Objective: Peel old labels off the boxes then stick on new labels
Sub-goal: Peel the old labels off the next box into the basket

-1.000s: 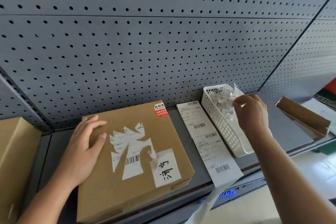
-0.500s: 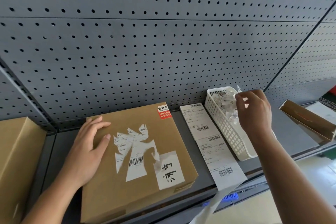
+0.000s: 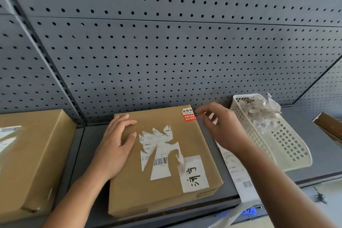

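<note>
Mid-shelf (image 3: 81,153), close to the front edge, sits the box (image 3: 129,190). The left hand (image 3: 114,146) lies flat on its left side, fingers (image 3: 127,122) straight, pressing down and gripping nothing. The right hand (image 3: 224,131) hovers over the box's back right corner, fingers loosely curled, nothing visibly in them. The old label (image 3: 159,153) is down to ragged white shreds with a barcode in the middle. It's thin paper, likely to tear rather than lift whole, so the best hold looks like the curled flap on its right side, pulled low and slow. The cardboard looks stiff, and light enough to need that bracing palm. Right of the box, a strip (image 3: 238,177) of fresh labels runs to the front edge and hangs over. Beyond it, the white basket (image 3: 296,166) holds a heap of peeled scraps (image 3: 262,113) at its back end.
</note>
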